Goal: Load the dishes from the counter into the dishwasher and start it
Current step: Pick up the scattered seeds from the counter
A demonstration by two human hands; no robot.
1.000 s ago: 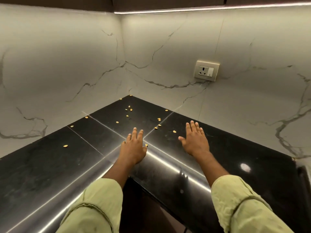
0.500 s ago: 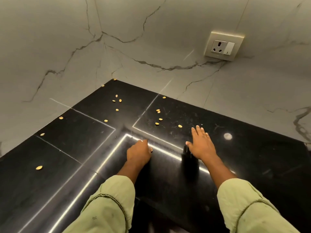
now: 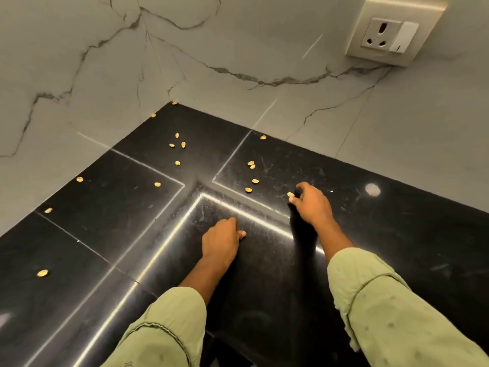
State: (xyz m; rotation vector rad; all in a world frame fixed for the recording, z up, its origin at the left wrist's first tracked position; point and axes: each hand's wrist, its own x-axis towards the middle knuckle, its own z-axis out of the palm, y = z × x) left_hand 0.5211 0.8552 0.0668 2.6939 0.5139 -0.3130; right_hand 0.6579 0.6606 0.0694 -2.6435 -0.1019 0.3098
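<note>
A corner of a kitchen, seen from just behind a person leaning over it. Pale marble wall (image 3: 79,62) with dark veins fills everything beyond the fingers, meeting in a corner well past the left hand.

Under both hands lies the table (image 3: 397,247), a glossy black stone top, scuffed and dusty. Bright lines of reflected light cross it between and around the hands.

Two light green sleeves reach in from the near edge, the left sleeve (image 3: 164,329) and the right sleeve (image 3: 383,313), each rolled back to leave the forearm bare.

A cream socket plate (image 3: 389,33) with a switch sits on the wall, far beyond the right fingers.

The left hand (image 3: 221,241) rests on the table knuckles up, fingers clenched under the palm, only the thumb tip (image 3: 242,234) showing at its right side. I cannot tell if anything is inside it.

The right hand (image 3: 311,205) is further out on the table, fingers curled downward. Its thumb tip touches one yellow seed (image 3: 290,194), with the forefinger arched above it. I cannot tell whether the seed is actually pinched.

A small round light spot (image 3: 372,189) glows on the table just right of the right fingers.

More scattered seeds (image 3: 255,181) dot the table, some just left of the right fingers, others well beyond and left of the left fingers.
</note>
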